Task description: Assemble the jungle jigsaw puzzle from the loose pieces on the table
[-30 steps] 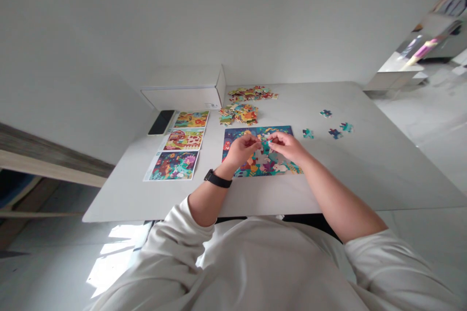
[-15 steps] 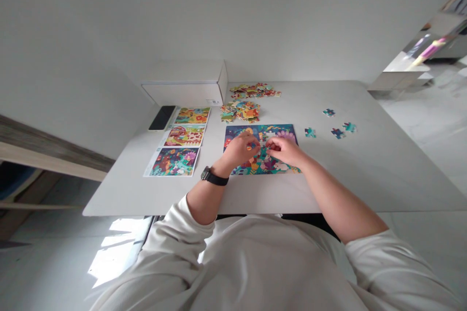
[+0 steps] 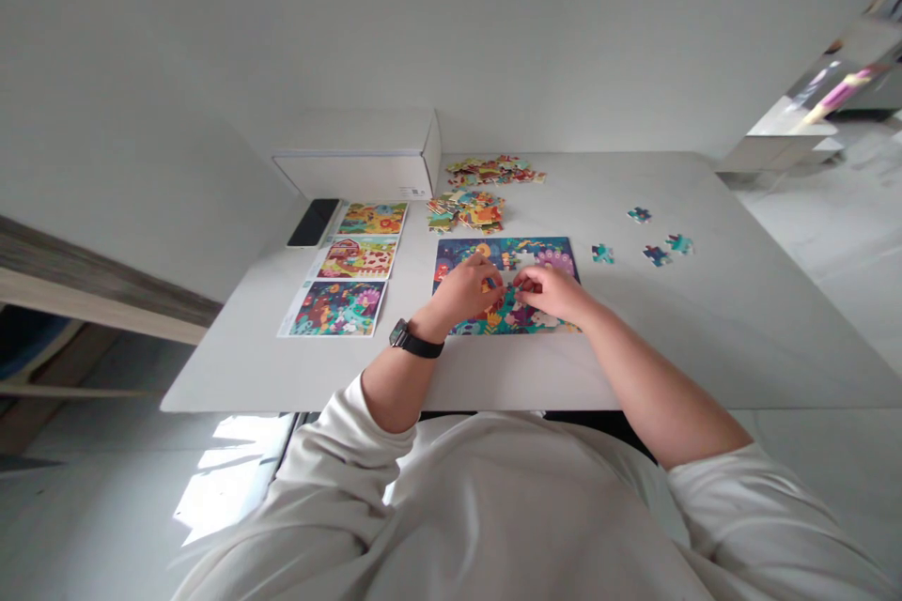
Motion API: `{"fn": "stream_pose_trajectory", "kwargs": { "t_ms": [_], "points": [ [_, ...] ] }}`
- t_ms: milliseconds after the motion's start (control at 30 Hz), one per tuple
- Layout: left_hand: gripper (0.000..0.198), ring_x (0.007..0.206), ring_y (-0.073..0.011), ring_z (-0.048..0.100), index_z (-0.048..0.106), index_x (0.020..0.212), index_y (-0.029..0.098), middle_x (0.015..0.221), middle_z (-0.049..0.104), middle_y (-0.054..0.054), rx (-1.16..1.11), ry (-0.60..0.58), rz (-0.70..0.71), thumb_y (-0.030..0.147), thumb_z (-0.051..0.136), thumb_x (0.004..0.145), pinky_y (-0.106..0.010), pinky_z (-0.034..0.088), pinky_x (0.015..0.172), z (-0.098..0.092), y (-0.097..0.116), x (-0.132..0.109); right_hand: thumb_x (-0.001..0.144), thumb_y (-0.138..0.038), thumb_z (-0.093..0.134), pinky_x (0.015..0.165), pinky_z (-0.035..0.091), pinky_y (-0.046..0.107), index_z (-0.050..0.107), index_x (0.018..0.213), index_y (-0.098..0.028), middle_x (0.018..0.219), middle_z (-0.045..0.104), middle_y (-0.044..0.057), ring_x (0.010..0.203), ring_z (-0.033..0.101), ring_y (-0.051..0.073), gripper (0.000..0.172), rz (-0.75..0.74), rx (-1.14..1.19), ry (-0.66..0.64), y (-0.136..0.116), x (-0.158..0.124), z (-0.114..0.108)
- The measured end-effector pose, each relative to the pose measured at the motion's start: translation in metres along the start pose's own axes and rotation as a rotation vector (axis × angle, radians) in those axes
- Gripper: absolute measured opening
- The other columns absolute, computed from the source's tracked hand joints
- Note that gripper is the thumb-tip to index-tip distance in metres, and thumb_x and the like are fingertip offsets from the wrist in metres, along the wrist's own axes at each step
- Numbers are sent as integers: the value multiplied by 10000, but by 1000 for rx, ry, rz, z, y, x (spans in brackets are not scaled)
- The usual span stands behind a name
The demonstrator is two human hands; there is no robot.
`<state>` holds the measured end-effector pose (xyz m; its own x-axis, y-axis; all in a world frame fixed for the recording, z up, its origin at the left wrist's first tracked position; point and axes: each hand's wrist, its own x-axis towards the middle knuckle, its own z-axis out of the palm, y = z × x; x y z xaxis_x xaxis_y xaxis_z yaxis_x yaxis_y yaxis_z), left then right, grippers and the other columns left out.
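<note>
A mostly assembled dark, colourful puzzle (image 3: pixel 458 249) lies flat on the table, with a pale gap in its upper middle. My left hand (image 3: pixel 468 289), a black watch at its wrist, rests over the puzzle's left half. Its fingers curl together at the puzzle's centre, over something too small to make out. Close to its right, my right hand (image 3: pixel 553 290) has thumb and fingertips pinched near a teal puzzle piece (image 3: pixel 513 293). Both hands hide part of the picture. Several loose pieces (image 3: pixel 657 254) lie right of the puzzle, among them a teal one (image 3: pixel 602 254).
Behind the puzzle are two piles of pieces, one orange and green (image 3: pixel 466 211), one reddish (image 3: pixel 493 171). A white box (image 3: pixel 356 174) stands at the back left. A phone (image 3: pixel 314 223) and three picture cards (image 3: pixel 340 308) lie on the table (image 3: pixel 739 329).
The camera view has shifted slightly. Both hands stay over the puzzle's centre in nearly the same pose, with only small finger movement.
</note>
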<state>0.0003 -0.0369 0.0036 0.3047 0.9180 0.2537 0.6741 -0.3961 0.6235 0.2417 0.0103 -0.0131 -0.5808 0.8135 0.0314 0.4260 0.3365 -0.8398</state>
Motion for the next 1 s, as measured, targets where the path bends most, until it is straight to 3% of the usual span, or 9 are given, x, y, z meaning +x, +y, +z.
{"fn": "stream_pose_trajectory", "kwargs": {
  "t_ms": [133,267,400,600,767,1000],
  "points": [
    [68,1047,-278,696,799,942,238,1116,678,-103,47,-6,0,298,792,910,-414,580,1013,2,-3,-1,851,-243,809,753,511,336,789,951,-253,808,756,9,738,679,200,103,-58,-117,29,-7,-1,-3],
    [53,1062,-290,685,805,951,237,1126,683,-110,91,-5,4,265,803,906,-447,560,1052,5,-5,-1,843,-195,820,887,526,380,800,940,-247,934,765,48,908,694,240,111,-152,-263,67,-7,0,-4],
    [105,1154,-327,656,817,1006,236,1182,683,-123,198,6,-6,283,804,913,-510,508,1132,7,-3,-1,872,-208,826,923,532,391,818,987,-245,1014,747,74,987,692,264,121,-141,-377,59,-4,0,-2],
    [208,1235,-364,613,812,1093,267,1344,673,-120,316,31,-76,323,829,893,-544,497,1128,11,0,-5,904,-232,825,925,543,396,829,1003,-246,1049,741,95,1008,697,278,100,-128,-476,46,-1,0,4],
    [244,1297,-369,598,806,1116,270,1378,662,-120,315,37,-92,306,839,877,-557,472,1169,14,-1,-5,907,-251,816,905,540,383,831,1009,-248,1078,738,98,1019,695,276,102,-123,-480,52,0,0,3],
    [221,1285,-368,626,814,1105,251,1349,673,-135,236,32,-81,333,827,900,-554,470,1175,10,-6,-1,933,-274,756,898,517,393,837,1012,-270,926,752,58,906,680,251,114,-150,-301,132,1,-1,-21]
  ]
}}
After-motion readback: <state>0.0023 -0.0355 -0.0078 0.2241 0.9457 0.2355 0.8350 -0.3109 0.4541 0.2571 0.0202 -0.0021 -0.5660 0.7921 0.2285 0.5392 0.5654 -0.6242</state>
